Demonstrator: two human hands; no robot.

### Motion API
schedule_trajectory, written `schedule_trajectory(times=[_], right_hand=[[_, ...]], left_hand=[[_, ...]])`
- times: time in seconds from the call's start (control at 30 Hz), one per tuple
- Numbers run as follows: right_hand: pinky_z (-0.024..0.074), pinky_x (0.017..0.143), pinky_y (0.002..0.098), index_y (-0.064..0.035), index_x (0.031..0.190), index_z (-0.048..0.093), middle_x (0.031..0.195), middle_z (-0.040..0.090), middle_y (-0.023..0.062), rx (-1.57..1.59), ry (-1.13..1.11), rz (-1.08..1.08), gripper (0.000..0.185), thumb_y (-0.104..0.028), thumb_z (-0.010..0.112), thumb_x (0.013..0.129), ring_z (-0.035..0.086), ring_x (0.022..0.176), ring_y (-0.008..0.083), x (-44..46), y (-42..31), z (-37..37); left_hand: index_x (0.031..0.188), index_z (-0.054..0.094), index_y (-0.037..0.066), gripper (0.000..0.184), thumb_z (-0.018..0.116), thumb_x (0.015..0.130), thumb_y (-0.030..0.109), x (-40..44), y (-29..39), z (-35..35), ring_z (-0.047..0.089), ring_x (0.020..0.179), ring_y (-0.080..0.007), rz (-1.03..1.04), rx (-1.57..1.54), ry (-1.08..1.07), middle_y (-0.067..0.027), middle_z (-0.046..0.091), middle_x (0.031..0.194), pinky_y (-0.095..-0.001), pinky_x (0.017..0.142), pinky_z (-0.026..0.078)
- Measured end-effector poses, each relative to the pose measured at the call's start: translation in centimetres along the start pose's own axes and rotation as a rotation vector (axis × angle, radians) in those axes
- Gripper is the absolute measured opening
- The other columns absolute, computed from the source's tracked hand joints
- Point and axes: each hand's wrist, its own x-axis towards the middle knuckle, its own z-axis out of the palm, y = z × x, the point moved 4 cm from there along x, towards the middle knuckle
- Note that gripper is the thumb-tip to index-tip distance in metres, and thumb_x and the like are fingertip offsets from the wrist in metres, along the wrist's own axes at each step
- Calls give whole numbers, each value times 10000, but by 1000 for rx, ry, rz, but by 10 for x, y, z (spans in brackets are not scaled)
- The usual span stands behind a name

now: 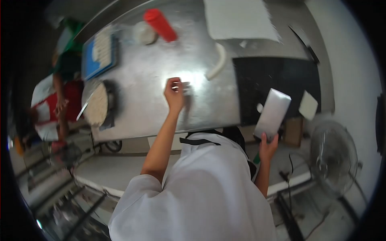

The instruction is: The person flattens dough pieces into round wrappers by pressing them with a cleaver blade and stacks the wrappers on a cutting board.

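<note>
My right hand grips a cleaver with a wide, shiny rectangular blade, raised over the near edge of a black mat. Its handle is mostly hidden by my fingers. Over the middle of the steel table, my left hand is curled, thumb and fingers close together; whether something small is between them is unclear. A curved white dough roll lies on the steel between my left hand and the mat. Near the blade are a small white piece and a flat off-white piece.
A bowl of pale filling and a blue tray stand at left, beside a person in a red apron. A red cylinder and a white sheet lie farther back. A fan stands right.
</note>
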Motion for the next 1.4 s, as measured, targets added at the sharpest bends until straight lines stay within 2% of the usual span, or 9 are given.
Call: schedule_trajectory(times=[0.17,0.23,0.47,0.67,0.87,1.07,1.17,1.27,1.4], right_hand=[[551,759,441,42,1263,546,983,728,257,-257,-133,-121,414,-190,718,965,725,917,429,27,-39,-34],[550,757,460,33,1250,551,959,724,271,-318,-197,-84,402,-190,718,962,709,929,463,35,-49,-38],[548,786,396,31,1194,567,983,729,220,-110,94,81,357,-188,725,962,746,910,321,31,-29,-82],[536,803,377,30,1140,584,988,714,200,-39,206,274,316,-194,723,966,707,877,251,-14,19,-84],[533,771,386,30,1104,587,925,702,195,-13,284,434,301,-190,732,958,689,828,263,-73,18,-57],[391,446,274,-37,1097,563,662,564,10,69,457,421,281,-213,740,969,510,494,87,-124,32,-32],[399,454,281,-30,1090,567,661,571,16,184,475,526,277,-205,742,965,517,499,92,-127,17,-31],[426,494,302,-9,1046,581,669,601,33,198,497,552,273,-209,746,960,546,532,107,-114,17,-39],[408,475,295,-12,1036,587,668,580,15,227,508,541,290,-264,721,987,517,519,98,-73,47,-68]], left_hand=[[1139,671,52,281,664,873,-37,-81,76,134,626,1077,-332,384,61,-813,-128,632,1132,-410,958,520],[1174,677,66,326,716,862,-22,-97,89,165,643,1032,-314,601,145,-985,-107,626,1172,-419,878,560],[1009,715,119,251,821,783,91,-120,115,276,648,1089,-328,612,411,-1411,-116,600,1087,-446,916,543],[934,719,65,248,862,731,67,-134,116,300,681,1052,-335,789,583,-1390,-126,654,1072,-442,877,555],[818,729,47,253,924,668,106,-127,99,299,727,938,-349,304,367,-1626,-148,734,948,-437,828,574],[939,675,51,497,981,589,227,-124,151,297,733,973,-357,572,881,-1322,-144,747,978,-430,845,574],[1127,688,35,642,976,577,200,-130,155,307,724,1049,-377,604,949,-1417,-187,742,1075,-443,899,585],[1025,658,62,566,962,613,305,-129,140,317,724,1023,-357,749,944,-1465,-169,739,996,-432,835,573],[1277,608,75,734,806,749,544,-155,170,338,538,1313,-373,474,791,-1502,-214,606,1331,-502,1069,424]])
